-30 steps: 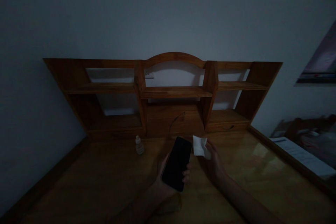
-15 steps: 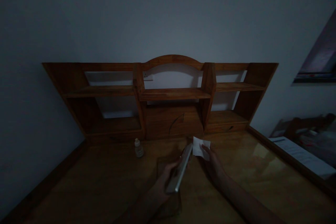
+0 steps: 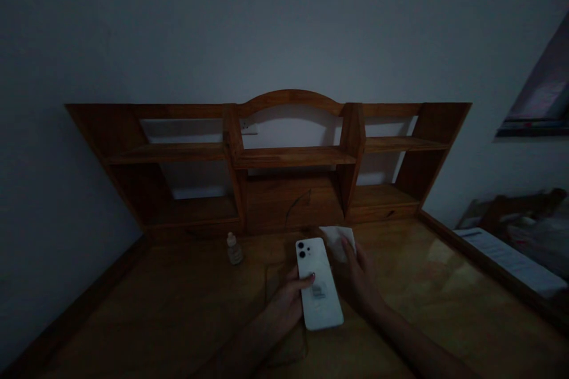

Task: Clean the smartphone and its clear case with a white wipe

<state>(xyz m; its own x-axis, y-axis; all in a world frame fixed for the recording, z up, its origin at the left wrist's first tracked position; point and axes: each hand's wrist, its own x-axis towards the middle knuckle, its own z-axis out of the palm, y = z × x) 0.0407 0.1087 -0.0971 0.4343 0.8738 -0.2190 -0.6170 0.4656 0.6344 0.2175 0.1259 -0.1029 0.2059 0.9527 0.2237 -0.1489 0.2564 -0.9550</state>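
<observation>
A white phone (image 3: 322, 308) is gripped by my left hand (image 3: 288, 299), its back with the camera lenses facing me and the thumb lying across it. To the right of the phone, my right hand (image 3: 362, 278) pinches a white cloth or tissue (image 3: 335, 238) between thumb and fingers. The cloth is close to the phone's upper right corner. A flat, clear-edged object (image 3: 287, 352) lies on the desk beneath my left hand; what it is cannot be made out. Left of the hands a small bottle (image 3: 235, 251) with a pale cap stands upright.
A wooden shelf unit (image 3: 296, 157) stands along the back of the wooden desk (image 3: 178, 308), against the wall. White papers (image 3: 511, 260) lie beyond the desk's raised right edge, near a wooden chair (image 3: 515, 213).
The phone has turned from nearly edge-on to showing its back, in my left hand. My right hand is slightly lower, and the cloth has folded differently.
</observation>
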